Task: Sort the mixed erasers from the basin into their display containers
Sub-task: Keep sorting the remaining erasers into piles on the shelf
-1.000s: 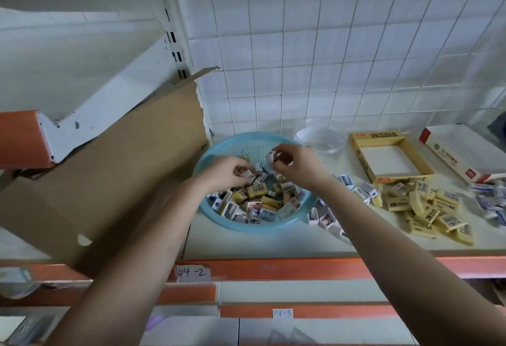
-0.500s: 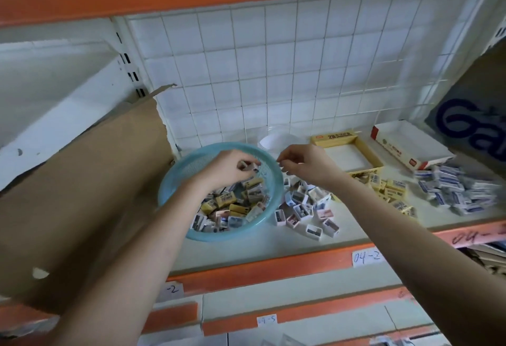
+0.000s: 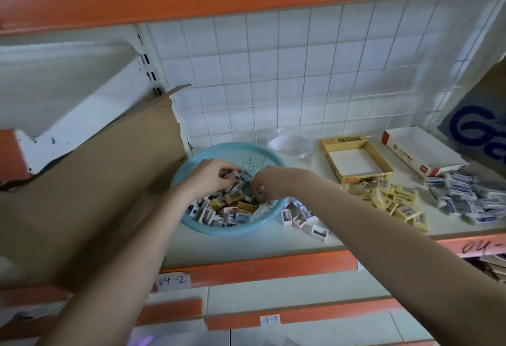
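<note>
A light blue basin (image 3: 191,226) on the shelf holds several mixed erasers (image 3: 232,203), yellow, white and pink. My left hand (image 3: 212,176) is over the basin and pinches a small white and blue eraser (image 3: 242,177) at its fingertips. My right hand (image 3: 269,185) reaches down into the basin from the right, its fingers curled round a pinkish eraser (image 3: 260,191). To the right stand a yellow display box (image 3: 380,162), open and bare inside, and a white and red display box (image 3: 421,154).
A round clear container (image 3: 291,144) sits behind the basin. Pink and white pieces (image 3: 304,217) lie right of the basin, then a yellow eraser pile (image 3: 391,200) and a blue and white pile (image 3: 462,198). A cardboard sheet (image 3: 90,187) leans at the left.
My right hand has moved from outside the basin's right rim back down into the erasers. The left hand stays over the basin. The camera has shifted.
</note>
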### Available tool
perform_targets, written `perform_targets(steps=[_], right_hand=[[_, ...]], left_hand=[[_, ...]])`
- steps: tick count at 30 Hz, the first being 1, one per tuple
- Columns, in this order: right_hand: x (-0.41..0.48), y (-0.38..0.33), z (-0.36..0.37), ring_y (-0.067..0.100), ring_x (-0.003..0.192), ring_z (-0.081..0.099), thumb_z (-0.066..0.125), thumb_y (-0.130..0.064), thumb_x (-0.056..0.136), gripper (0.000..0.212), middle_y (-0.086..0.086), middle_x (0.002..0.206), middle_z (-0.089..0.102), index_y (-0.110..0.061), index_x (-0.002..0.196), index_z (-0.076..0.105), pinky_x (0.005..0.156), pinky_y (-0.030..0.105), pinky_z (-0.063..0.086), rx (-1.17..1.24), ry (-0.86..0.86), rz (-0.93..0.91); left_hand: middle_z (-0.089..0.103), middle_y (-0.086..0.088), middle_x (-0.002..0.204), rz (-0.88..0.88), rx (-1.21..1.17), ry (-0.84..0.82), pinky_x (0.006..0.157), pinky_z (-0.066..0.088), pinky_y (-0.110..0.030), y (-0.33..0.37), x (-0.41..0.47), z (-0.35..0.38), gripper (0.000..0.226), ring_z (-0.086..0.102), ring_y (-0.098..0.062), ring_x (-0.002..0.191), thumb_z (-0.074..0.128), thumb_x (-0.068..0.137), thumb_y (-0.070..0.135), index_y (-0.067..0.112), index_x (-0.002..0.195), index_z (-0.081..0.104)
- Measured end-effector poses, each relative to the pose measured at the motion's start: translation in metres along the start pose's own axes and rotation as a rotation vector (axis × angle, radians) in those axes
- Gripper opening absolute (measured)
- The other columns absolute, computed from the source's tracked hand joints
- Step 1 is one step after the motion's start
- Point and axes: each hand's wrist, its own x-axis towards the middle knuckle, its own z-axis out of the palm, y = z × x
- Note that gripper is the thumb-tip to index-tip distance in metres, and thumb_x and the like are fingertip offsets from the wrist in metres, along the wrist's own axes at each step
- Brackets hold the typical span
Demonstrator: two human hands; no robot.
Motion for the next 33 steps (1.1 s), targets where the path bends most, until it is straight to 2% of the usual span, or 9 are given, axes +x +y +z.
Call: perform_targets(steps=[3,7,10,12,16,19,22,27,33], right_hand=[[0.011,-0.003,0.002,0.021,0.074,0.055,0.058,-0.016,0.089,0.016,-0.006,0.072,0.054,-0.016,0.100,0.068,0.066,0.027,0.044,-0.079,-0.028,-0.002],[0.006,0.001,0.003,0.020,0.087,0.058,0.058,-0.017,0.089,0.022,0.001,0.094,0.061,-0.019,0.109,0.067,0.082,0.027,0.050,-0.045,0.048,0.007],[-0.011,0.010,-0.007,0.016,0.089,0.058,0.062,-0.020,0.087,0.022,-0.001,0.099,0.061,-0.021,0.108,0.065,0.086,0.027,0.049,0.225,0.203,0.029],[-0.025,0.018,-0.018,0.017,0.088,0.059,0.063,-0.019,0.085,0.020,0.000,0.096,0.060,-0.022,0.104,0.065,0.078,0.022,0.047,0.346,0.312,0.068],[-0.053,0.043,-0.028,0.013,0.070,0.064,0.058,-0.016,0.087,0.019,-0.005,0.094,0.057,-0.022,0.104,0.065,0.054,0.006,0.042,0.475,0.466,0.136],[-0.075,0.065,-0.028,0.009,0.071,0.056,0.059,-0.019,0.087,0.021,-0.005,0.096,0.060,-0.023,0.107,0.064,0.057,0.005,0.040,0.502,0.572,0.181],[-0.093,0.080,-0.020,0.008,0.075,0.054,0.061,-0.024,0.088,0.020,-0.008,0.094,0.061,-0.024,0.107,0.064,0.059,0.004,0.039,0.487,0.585,0.233],[-0.101,0.090,0.002,0.009,0.087,0.061,0.065,-0.028,0.086,0.031,-0.007,0.101,0.062,-0.027,0.116,0.059,0.079,0.024,0.050,0.518,0.506,0.280],[-0.097,0.091,0.002,0.008,0.088,0.063,0.065,-0.020,0.087,0.035,-0.009,0.099,0.061,-0.026,0.120,0.056,0.079,0.019,0.049,0.585,0.529,0.253]], left_hand=[[0.066,0.002,0.115,-0.024,-0.018,0.021,0.091,0.050,-0.032,-0.005,-0.010,-0.001,0.034,0.060,-0.014,0.104,0.065,0.087,0.015,0.024,0.120,0.064],[0.059,0.005,0.121,0.000,-0.004,0.014,0.088,0.045,-0.024,-0.007,-0.018,-0.002,0.032,0.055,-0.012,0.111,0.063,0.088,0.015,0.027,0.118,0.064],[0.061,0.005,0.120,0.020,0.017,0.001,0.082,0.049,-0.027,-0.003,-0.017,-0.002,0.030,0.060,-0.015,0.102,0.062,0.088,0.016,0.035,0.111,0.063],[0.062,0.003,0.119,0.033,0.013,-0.005,0.081,0.052,-0.032,0.007,-0.012,0.001,0.028,0.062,-0.015,0.094,0.062,0.088,0.018,0.037,0.107,0.063],[0.058,0.011,0.110,0.108,-0.028,0.024,0.058,0.043,-0.014,0.041,0.008,0.010,0.028,0.055,0.000,0.067,0.063,0.088,0.016,0.026,0.114,0.065],[0.061,0.012,0.096,0.175,-0.074,0.044,0.061,0.039,-0.006,0.072,0.020,0.018,0.027,0.053,0.005,0.075,0.064,0.087,0.013,0.027,0.110,0.067],[0.062,0.010,0.099,0.236,-0.062,-0.009,0.065,0.038,0.000,0.096,0.029,0.029,0.026,0.056,-0.002,0.086,0.064,0.087,0.012,0.024,0.109,0.068],[0.058,0.015,0.110,0.264,0.028,-0.146,0.077,0.037,-0.011,0.110,0.037,0.049,0.035,0.052,-0.003,0.096,0.070,0.083,0.014,0.026,0.116,0.064],[0.060,0.015,0.113,0.233,-0.025,-0.075,0.090,0.042,-0.017,0.097,0.039,0.038,0.040,0.054,-0.001,0.102,0.072,0.081,0.015,0.024,0.119,0.062]])
